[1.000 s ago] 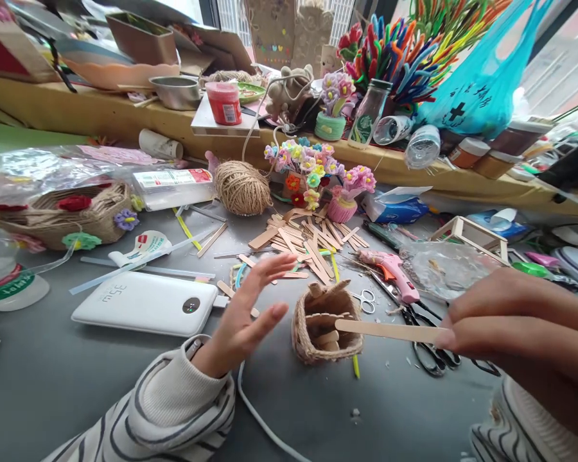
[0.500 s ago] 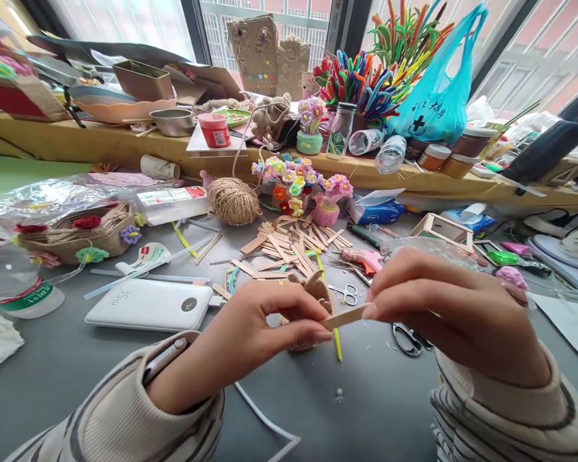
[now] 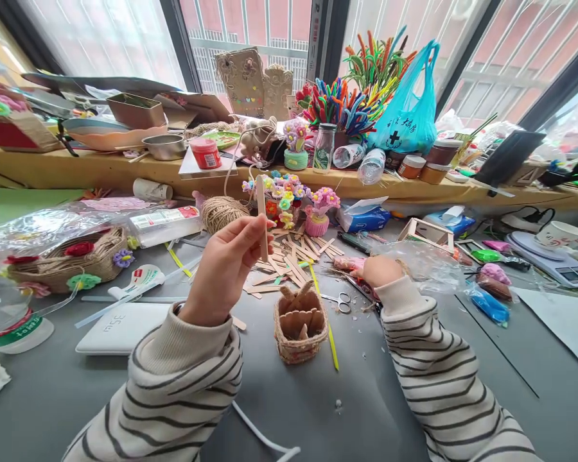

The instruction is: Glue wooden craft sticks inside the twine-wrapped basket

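My left hand (image 3: 226, 269) is closed on a wooden craft stick (image 3: 261, 205), pinched between thumb and fingers and held upright above the table. Farther right, my right hand (image 3: 384, 272) is closed around the back part of a pink glue gun (image 3: 349, 264), whose front pokes out to the left; most of the fingers are hidden. Between my arms stands a small twine-wrapped basket (image 3: 301, 327) with a stick divider and a twine bow at its back. Behind it lies a pile of loose craft sticks (image 3: 296, 256).
Small scissors (image 3: 340, 301) and a yellow strip (image 3: 334, 346) lie beside the basket. A white power bank (image 3: 120, 330) sits left, partly behind my sleeve. A twine ball (image 3: 224, 213) and pink crocheted flowers (image 3: 322, 202) stand behind. A white cable (image 3: 260, 433) runs in front.
The right hand has let go of the craft stick and moved to the glue gun. My left hand has raised the stick and turned it upright, moving left. The basket now shows fully.
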The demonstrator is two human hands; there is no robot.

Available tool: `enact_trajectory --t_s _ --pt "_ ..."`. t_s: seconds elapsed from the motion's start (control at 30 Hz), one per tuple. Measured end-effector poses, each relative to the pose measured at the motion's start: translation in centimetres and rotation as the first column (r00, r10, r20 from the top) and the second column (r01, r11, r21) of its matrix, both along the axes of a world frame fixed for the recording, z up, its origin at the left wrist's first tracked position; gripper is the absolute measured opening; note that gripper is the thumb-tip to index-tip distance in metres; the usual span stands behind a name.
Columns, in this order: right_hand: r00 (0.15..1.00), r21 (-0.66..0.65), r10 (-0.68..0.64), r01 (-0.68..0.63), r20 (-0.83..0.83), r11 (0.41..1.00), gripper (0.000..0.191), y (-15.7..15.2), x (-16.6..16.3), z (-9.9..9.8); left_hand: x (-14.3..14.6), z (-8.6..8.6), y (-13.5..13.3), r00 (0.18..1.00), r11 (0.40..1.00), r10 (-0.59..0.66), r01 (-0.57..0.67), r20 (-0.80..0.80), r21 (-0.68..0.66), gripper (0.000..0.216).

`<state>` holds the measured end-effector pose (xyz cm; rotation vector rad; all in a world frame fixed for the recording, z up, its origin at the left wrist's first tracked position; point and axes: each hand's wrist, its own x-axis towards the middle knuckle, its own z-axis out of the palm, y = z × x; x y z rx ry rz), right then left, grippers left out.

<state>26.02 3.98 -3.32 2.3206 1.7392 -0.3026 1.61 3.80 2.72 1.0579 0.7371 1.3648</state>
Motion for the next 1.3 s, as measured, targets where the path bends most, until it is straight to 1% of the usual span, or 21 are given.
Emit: enact_trajectory --t_s 0.1,0.23,0.33,0.43,0.53,0.6,0.77,0.9,1.0,1.07,1.17,1.3 --pt "1.0 -0.017 -0.025 0.025 0.013 1.0 0.034 0.3 0.0 -0.3 0.4 -0.1 0.7 0.999 0.999 0.005 -0.006 0.037 0.036 0.032" --pt "0.999 -0.025 -0.051 0.051 0.014 0.998 0.034 0.9 0.4 -0.8 0.1 -0.6 1.1 0.999 0.999 0.004 -0.006 0.038 0.051 0.033" --pt "0.998 -0.026 -0.067 0.067 0.009 0.997 0.033 1.5 0.8 -1.1 -0.4 -1.0 1.3 0.999 0.999 0.026 -0.027 0.036 0.032 0.029" --pt "0.997 -0.006 -0.078 0.078 -0.002 0.997 0.032 1.8 1.2 -1.1 -0.9 -1.4 1.5 0.999 0.999 0.04 -0.04 0.033 -0.009 0.019" --pt "0.997 0.038 -0.076 0.076 -0.026 0.996 0.033 1.9 1.4 -0.8 -1.1 -1.7 1.8 0.998 0.998 0.045 -0.043 0.033 -0.053 0.009" --pt "0.996 0.074 -0.078 0.081 -0.046 0.994 0.033 1.9 1.5 -0.6 -1.2 -2.0 2.0 0.998 0.996 0.044 -0.041 0.037 -0.074 0.009" --pt "0.987 0.205 -0.11 0.132 -0.116 0.97 0.032 2.1 1.8 -0.6 -1.1 -2.5 2.2 0.999 0.995 0.028 -0.024 0.043 -0.097 0.026" --pt "0.966 0.324 -0.15 0.213 -0.209 0.922 0.034 2.4 2.0 -0.9 -1.1 -2.7 2.1 0.999 0.994 0.028 -0.025 0.035 -0.106 0.036" --pt "0.94 0.376 -0.152 0.266 -0.305 0.888 0.034 2.6 2.1 -0.9 -1.1 -2.9 2.0 0.999 0.994 0.03 -0.028 0.019 -0.11 0.035" --pt "0.913 0.381 -0.142 0.296 -0.383 0.876 0.033 2.6 2.1 -0.7 -1.2 -3.1 2.1 0.999 0.994 0.032 -0.031 0.006 -0.108 0.032" --pt "0.849 0.35 -0.129 0.344 -0.512 0.871 0.033 2.4 1.9 -0.4 -1.3 -3.5 2.3 0.999 0.994 0.038 -0.039 -0.009 -0.098 0.027" --pt "0.742 0.294 -0.12 0.402 -0.66 0.867 0.033 2.1 1.5 0.0 -1.1 -4.2 2.7 0.999 0.995 0.036 -0.038 -0.024 -0.098 0.023"
